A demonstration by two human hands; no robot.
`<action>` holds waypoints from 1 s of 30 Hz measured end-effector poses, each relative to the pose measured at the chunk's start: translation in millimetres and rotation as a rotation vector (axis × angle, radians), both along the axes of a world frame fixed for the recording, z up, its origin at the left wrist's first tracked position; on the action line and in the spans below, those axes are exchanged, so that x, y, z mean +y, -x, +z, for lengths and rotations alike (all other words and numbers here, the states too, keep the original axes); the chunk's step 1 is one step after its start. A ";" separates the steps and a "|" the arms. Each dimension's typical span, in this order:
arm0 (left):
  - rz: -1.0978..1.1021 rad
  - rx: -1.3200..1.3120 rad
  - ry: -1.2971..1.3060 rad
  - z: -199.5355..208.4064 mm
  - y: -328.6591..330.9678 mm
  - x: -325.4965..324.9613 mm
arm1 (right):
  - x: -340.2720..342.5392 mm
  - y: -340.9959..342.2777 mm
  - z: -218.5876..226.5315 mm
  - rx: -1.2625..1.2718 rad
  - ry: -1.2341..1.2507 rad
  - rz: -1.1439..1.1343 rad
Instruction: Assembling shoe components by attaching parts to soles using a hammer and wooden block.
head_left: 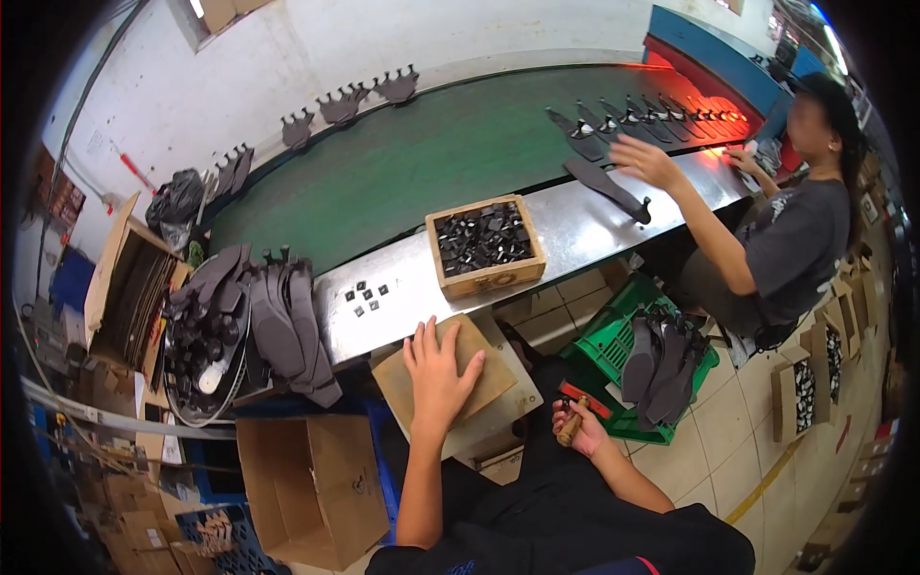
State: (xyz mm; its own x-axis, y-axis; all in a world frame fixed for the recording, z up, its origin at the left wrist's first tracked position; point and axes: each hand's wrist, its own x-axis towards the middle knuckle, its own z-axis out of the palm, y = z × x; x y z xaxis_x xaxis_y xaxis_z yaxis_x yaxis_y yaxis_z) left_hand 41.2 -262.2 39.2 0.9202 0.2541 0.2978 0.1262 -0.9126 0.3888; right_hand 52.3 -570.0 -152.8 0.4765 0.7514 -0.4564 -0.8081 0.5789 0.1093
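My left hand lies with its fingers spread on a tan square pad, which rests on a pale board in front of me. My right hand is closed around the wooden handle of a hammer with a red head, held low beside my lap. Several small black square pieces lie on the metal table ledge beyond my left hand. Just past the pad, a wooden box holds many small black pieces. Dark shoe soles are stacked at the ledge's left end.
A green conveyor belt carries rows of dark soles behind the ledge. At right, a co-worker reaches over it. A green crate with soles stands on the floor at right, an open cardboard box at left.
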 end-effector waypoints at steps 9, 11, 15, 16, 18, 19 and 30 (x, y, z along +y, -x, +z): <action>-0.576 -0.136 0.463 68.3 -158.0 -135.1 | -14.7 -3.5 -21.3 0.001 -0.034 0.014; -0.599 -0.104 0.409 33.9 -236.6 -149.4 | -7.7 -2.3 -21.5 0.049 0.014 0.003; -0.584 -0.223 0.214 -46.3 -370.6 -171.1 | -7.5 0.3 -26.8 -0.070 -0.124 0.110; -0.495 -0.208 0.255 -59.7 -394.2 -167.6 | -3.4 0.3 -24.6 -0.081 -0.128 0.113; -0.450 -0.067 0.271 -69.5 -416.6 -187.4 | -10.1 -1.3 -20.7 -0.030 -0.070 0.103; -0.363 -0.103 0.243 -75.1 -414.0 -216.6 | -13.9 0.5 -23.3 -0.034 -0.077 0.074; -0.809 -0.070 0.223 42.3 -318.7 -186.0 | -21.3 0.9 -45.0 0.052 -0.128 -0.023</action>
State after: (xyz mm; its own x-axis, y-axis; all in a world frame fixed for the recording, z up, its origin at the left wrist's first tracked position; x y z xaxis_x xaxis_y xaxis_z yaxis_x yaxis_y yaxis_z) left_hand 359.9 -448.2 81.6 0.8252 -0.4161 0.3819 -0.5648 -0.6121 0.5535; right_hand 51.4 -591.3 -197.8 0.4721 0.7945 -0.3819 -0.7862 0.5755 0.2253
